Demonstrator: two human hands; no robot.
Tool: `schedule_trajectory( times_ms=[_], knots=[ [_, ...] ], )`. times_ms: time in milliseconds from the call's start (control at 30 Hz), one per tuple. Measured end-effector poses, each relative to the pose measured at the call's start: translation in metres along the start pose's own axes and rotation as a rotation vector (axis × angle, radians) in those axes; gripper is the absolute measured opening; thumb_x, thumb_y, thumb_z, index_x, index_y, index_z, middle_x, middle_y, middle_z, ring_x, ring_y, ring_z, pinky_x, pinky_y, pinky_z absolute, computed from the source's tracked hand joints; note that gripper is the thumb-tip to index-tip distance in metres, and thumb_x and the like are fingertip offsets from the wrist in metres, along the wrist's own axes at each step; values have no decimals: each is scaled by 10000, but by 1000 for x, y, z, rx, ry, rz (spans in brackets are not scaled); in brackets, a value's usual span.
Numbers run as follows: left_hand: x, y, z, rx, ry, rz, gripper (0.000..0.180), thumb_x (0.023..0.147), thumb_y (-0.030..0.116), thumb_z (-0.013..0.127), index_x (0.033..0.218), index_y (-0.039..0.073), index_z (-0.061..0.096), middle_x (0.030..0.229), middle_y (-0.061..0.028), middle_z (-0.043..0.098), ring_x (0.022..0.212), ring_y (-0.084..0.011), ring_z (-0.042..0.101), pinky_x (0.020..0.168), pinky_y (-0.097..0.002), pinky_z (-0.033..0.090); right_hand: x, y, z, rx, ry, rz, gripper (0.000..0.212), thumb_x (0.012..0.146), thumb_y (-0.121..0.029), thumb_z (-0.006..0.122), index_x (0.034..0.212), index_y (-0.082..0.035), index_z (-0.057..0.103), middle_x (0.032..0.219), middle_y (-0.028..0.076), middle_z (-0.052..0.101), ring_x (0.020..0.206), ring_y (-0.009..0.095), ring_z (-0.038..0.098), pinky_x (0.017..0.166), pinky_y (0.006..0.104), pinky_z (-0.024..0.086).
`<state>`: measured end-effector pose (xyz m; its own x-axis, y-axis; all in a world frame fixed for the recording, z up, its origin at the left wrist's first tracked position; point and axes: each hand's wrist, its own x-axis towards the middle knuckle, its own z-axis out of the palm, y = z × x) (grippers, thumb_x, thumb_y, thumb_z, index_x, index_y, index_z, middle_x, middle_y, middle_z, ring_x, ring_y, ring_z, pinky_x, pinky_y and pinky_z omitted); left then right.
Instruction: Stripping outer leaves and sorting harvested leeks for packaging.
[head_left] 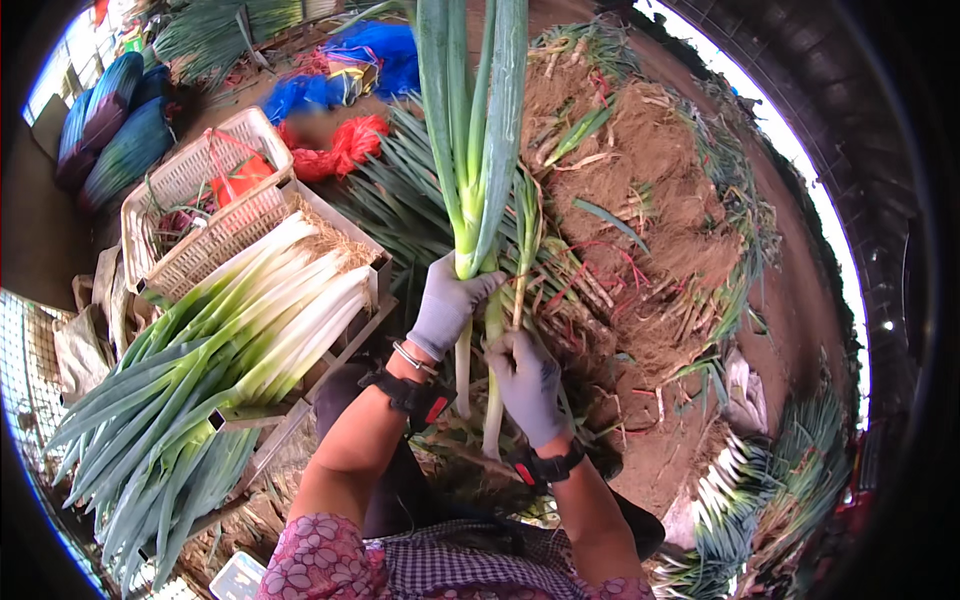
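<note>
My left hand (450, 300), in a grey glove, is wrapped round large green onions (470, 190) held upright in front of me. Their broad green leaves rise past the top of the view, and white stalks hang below the fist. Lower and to the right, my gloved right hand (528, 385) pinches the lower end of a thin, yellowish outer leaf (522, 265) beside the stalks. Its fingertips are partly hidden. To my left, a heap of cleaned green onions (255, 320) lies on a metal rack (340, 345), white root ends pointing away.
A cream plastic basket (215, 235) stands behind the rack. Uncleaned green onions (395, 190) lie beyond my hands. A soil mound (640, 190) with scraps is at the right. Red netting (350, 145) and blue netting (375, 55) lie at the back. More onions (740, 500) are at lower right.
</note>
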<state>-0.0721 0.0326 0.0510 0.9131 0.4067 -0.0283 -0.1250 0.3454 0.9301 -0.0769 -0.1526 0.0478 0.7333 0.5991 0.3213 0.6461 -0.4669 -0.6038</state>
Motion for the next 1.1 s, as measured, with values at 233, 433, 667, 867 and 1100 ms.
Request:
schedule_trajectory(
  times_ms=[233, 433, 667, 867, 1100],
  knots=[
    [1, 5, 4, -4, 50, 106, 244, 892, 152, 847, 1010, 19, 680, 758, 32, 644, 586, -51, 539, 520, -226, 410, 8, -8, 5, 85, 62, 19, 213, 863, -56, 796, 983, -53, 621, 916, 107, 690, 801, 314, 677, 723, 416, 542],
    [4, -1, -6, -25, 51, 127, 288, 879, 159, 862, 1045, 13, 678, 787, 27, 656, 600, -53, 548, 535, -229, 428, 24, -28, 2, 275, 258, 68, 221, 845, -12, 783, 1014, -48, 644, 887, 132, 679, 796, 312, 672, 737, 391, 544],
    [6, -3, -1, -25, 67, 111, 363, 865, 156, 876, 1114, 1, 662, 811, 29, 657, 623, -50, 554, 528, -221, 435, -11, -11, 18, 3, 23, -175, 190, 829, -57, 799, 960, -103, 669, 862, 109, 661, 754, 342, 664, 665, 455, 531],
    [8, -14, -3, 7, 78, 148, 408, 854, 112, 879, 1161, -20, 644, 944, -6, 694, 779, -78, 621, 694, -254, 532, 27, -7, 19, 53, 204, 48, 353, 811, -81, 855, 1073, -27, 625, 1016, 151, 678, 891, 304, 652, 777, 422, 528],
    [14, -4, -8, 55, 102, 96, 400, 862, 85, 859, 1172, -40, 639, 974, -16, 706, 828, -87, 643, 746, -260, 550, -21, 6, -10, 609, 82, 217, 169, 900, 38, 733, 975, -29, 597, 939, 42, 633, 865, 150, 611, 816, 311, 511]
  ],
)
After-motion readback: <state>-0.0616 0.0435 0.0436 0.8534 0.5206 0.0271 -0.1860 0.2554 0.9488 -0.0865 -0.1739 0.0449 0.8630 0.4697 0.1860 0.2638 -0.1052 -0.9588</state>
